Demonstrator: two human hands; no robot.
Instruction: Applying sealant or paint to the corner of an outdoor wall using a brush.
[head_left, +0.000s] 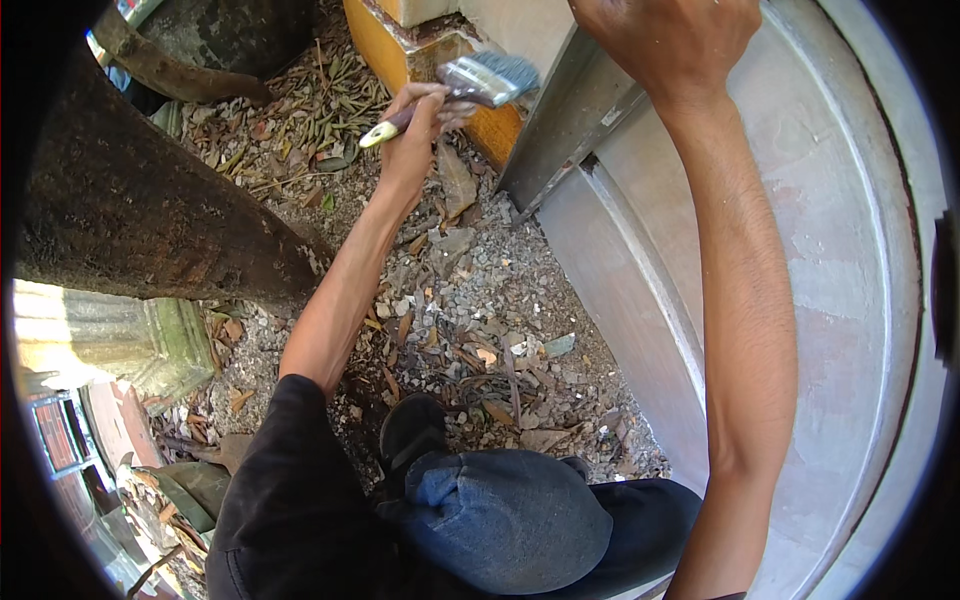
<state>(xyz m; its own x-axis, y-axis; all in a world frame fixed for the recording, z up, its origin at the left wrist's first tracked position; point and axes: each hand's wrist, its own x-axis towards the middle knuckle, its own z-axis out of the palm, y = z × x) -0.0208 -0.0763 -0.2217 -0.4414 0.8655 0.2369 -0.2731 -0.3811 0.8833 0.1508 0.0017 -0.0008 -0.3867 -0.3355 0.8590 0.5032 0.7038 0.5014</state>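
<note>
My left hand (420, 127) is closed around the handle of a wide paintbrush (491, 79). The brush's dark handle has a pale end, and its grey-blue bristles point right, slightly blurred, in front of a yellow-orange masonry base (431, 64). At the top right, my right hand (671, 37) is raised over a grey wall (810, 247) with a raised moulding; its fingers are cut off by the picture's edge, so whether it holds or touches anything is hidden. Between the hands stands a grey upright post or board (562, 120), slanting in the view.
A thick tree trunk (150, 202) leans in from the left. Gravel, rubble and dry leaves (487, 322) cover the ground by my knees and shoe. A mossy stone base (169, 337) stands at the left, with a large dark round object (225, 34) at the upper left.
</note>
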